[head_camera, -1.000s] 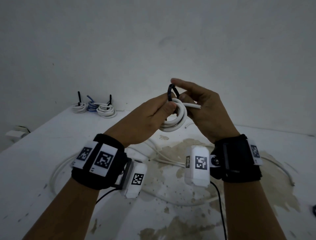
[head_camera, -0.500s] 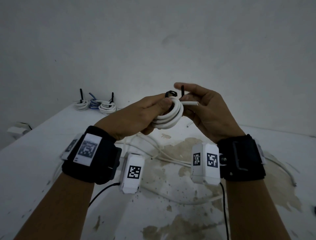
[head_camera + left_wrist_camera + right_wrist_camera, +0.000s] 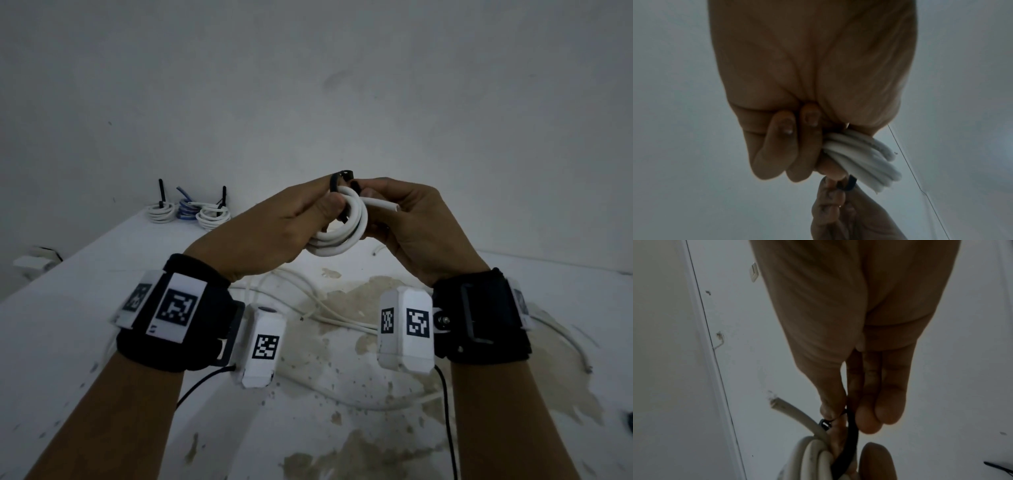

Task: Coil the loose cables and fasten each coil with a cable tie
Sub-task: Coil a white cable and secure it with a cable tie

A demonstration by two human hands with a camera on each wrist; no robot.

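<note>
A white table (image 3: 68,325) bears brown stains (image 3: 394,301). A white wall (image 3: 308,85) rises behind. A small white box (image 3: 32,262) sits at the table's left edge.

text: none readable | wristbands (image 3: 178,305): only black-and-white square code markers

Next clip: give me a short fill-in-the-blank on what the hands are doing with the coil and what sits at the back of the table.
1. The left hand grips a coil of ____ cable.
2. The right hand pinches a cable tie whose colour is ____.
3. At the back of the table lie ____ tied coils.
4. The middle one of those is ____.

Missing words: white; black; three; blue
</note>
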